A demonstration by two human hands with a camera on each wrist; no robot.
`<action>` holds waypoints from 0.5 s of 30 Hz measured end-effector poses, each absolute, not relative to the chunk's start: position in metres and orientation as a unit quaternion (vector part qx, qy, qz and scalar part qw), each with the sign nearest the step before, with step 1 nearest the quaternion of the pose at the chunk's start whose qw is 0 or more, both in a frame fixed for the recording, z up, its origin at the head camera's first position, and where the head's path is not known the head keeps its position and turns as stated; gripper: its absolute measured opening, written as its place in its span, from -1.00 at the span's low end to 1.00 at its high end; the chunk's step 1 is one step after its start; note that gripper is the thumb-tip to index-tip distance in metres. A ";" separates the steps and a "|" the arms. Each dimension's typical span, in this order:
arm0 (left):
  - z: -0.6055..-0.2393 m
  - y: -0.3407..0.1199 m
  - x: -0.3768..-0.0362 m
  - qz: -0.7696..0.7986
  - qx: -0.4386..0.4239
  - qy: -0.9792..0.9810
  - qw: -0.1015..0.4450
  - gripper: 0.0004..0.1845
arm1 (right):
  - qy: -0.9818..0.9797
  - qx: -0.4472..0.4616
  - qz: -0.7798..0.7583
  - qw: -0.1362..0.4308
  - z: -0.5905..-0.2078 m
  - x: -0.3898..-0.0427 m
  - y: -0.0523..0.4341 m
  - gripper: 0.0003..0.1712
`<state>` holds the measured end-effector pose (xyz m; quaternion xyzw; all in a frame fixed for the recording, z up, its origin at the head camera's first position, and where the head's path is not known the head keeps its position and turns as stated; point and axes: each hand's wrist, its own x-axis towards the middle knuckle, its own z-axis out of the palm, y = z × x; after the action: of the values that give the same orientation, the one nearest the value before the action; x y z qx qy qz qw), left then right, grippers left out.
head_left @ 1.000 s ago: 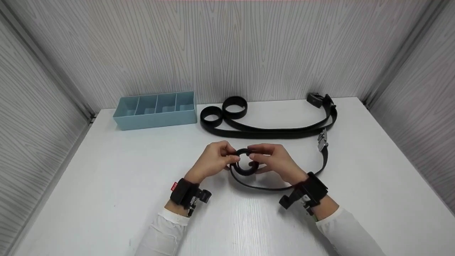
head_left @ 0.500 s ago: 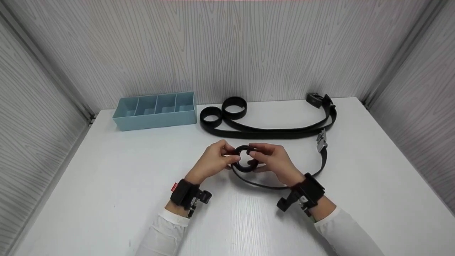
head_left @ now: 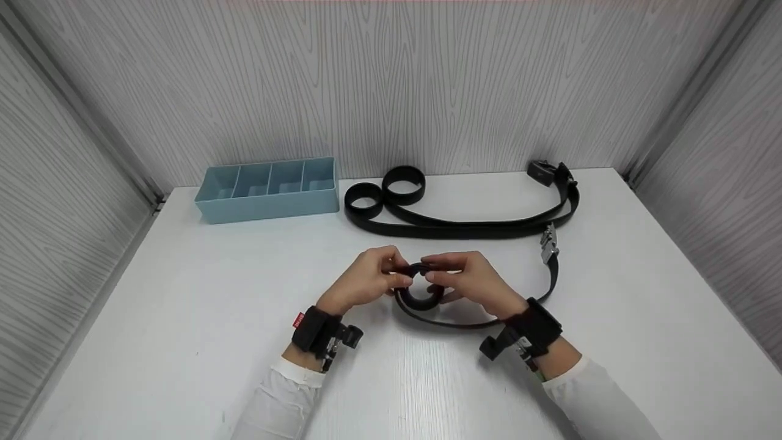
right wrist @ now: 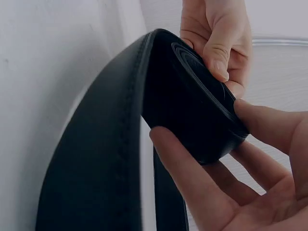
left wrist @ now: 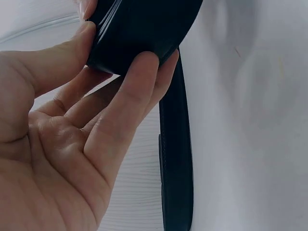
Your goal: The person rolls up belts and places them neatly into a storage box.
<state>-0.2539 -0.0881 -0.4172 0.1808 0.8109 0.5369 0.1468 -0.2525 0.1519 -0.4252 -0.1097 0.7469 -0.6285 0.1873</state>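
Both hands meet at the middle of the white table point(head_left: 183, 293), and between them sits the rolled belt point(head_left: 420, 287), a tight black coil held just above the tabletop. The left hand point(head_left: 366, 282) has it pinched: thumb on the coil's outer face, fingers point(left wrist: 126, 108) curled under and against its side, as the left wrist view shows plainly. The right hand point(head_left: 473, 281) grips the opposite side, thumb over the top edge, fingers cupped beneath the roll. In the right wrist view the coil's layered edge faces the camera, with the loose strap peeling off the left of it.

That loose tail point(head_left: 464, 322) sweeps out under the right wrist, curves along the table and runs up to a silver buckle point(head_left: 548, 242) well off to the right. Behind the hands there is a bare strip of table, then two more black belts point(head_left: 464, 227) lying stretched across the back, each ending in a small curl point(head_left: 403, 183) on the left, their buckle ends point(head_left: 542, 172) at the far right corner near the wall. A pale blue divided tray point(head_left: 269, 201) stands at the back left, just beside those curls, its four compartments showing nothing inside. Wide open tabletop lies left of the left hand and in front of both sleeves, all the way to the near edge.
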 end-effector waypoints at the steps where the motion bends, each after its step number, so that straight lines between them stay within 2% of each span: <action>1: -0.417 -0.088 -0.254 0.540 0.178 0.810 0.147 -0.85 | 0.746 -0.109 -0.630 0.185 -0.426 -0.253 0.152 -0.45; 9: -0.420 -0.084 -0.255 0.573 0.121 0.802 0.119 -0.75 | 0.704 -0.079 -0.690 0.152 -0.428 -0.253 0.148 -0.45; 15: -0.421 -0.084 -0.254 0.578 0.123 0.799 0.111 -0.76 | 0.698 -0.075 -0.696 0.154 -0.427 -0.252 0.147 -0.47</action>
<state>-0.2545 -0.0835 -0.4210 0.1230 0.7993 0.5777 0.1110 -0.2520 0.1474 -0.4271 -0.0752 0.6978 -0.6955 0.1536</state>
